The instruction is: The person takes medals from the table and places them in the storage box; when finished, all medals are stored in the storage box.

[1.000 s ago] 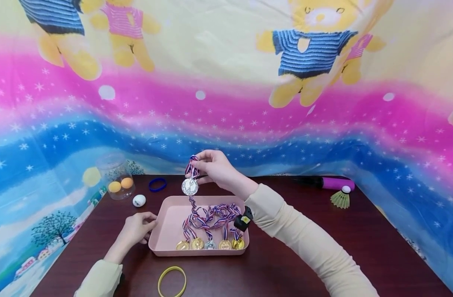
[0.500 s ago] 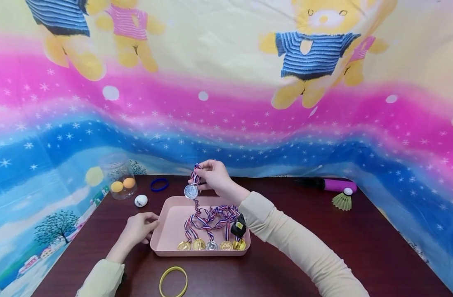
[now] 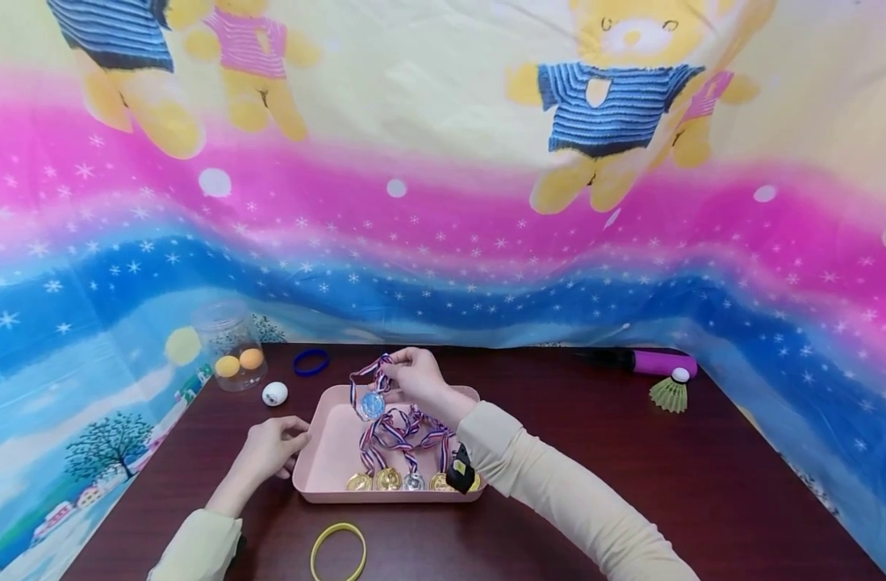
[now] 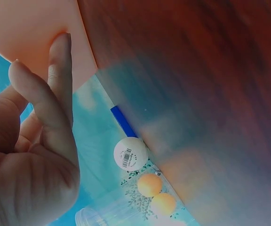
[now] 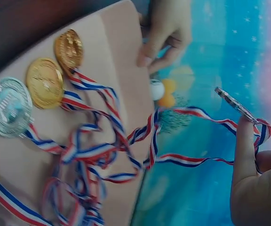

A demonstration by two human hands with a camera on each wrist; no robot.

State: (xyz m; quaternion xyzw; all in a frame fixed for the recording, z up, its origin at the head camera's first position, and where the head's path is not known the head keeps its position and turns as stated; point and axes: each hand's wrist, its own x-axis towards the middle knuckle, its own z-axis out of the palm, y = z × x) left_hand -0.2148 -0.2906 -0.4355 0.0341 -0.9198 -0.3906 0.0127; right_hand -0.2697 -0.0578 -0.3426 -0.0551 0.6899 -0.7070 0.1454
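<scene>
My right hand (image 3: 423, 381) pinches the striped ribbon of a silver medal (image 3: 372, 406) above the back part of a pink tray (image 3: 330, 444). In the right wrist view this medal (image 5: 235, 104) shows edge-on by a fingertip, and its ribbon (image 5: 192, 160) trails to the tangle in the tray. Along the tray's front lie several gold medals (image 3: 388, 478) and another silver medal (image 3: 413, 482), their red, white and blue ribbons (image 3: 395, 436) heaped behind them. At the tray's left side, my left hand (image 3: 270, 446) touches the outer wall with extended fingers, gripping nothing.
A yellow wristband (image 3: 314, 557) lies in front of the tray. Back left are a clear jar (image 3: 221, 323) with orange balls (image 3: 251, 358), a white ball (image 3: 274, 394) and a blue wristband (image 3: 295, 363). A shuttlecock (image 3: 668, 395) and a purple-handled item (image 3: 662, 362) lie back right.
My right hand has lowered the silver medal from above the tray's far edge toward its inside, and the ribbon now loops out to the left. My left hand stays at the tray's side.
</scene>
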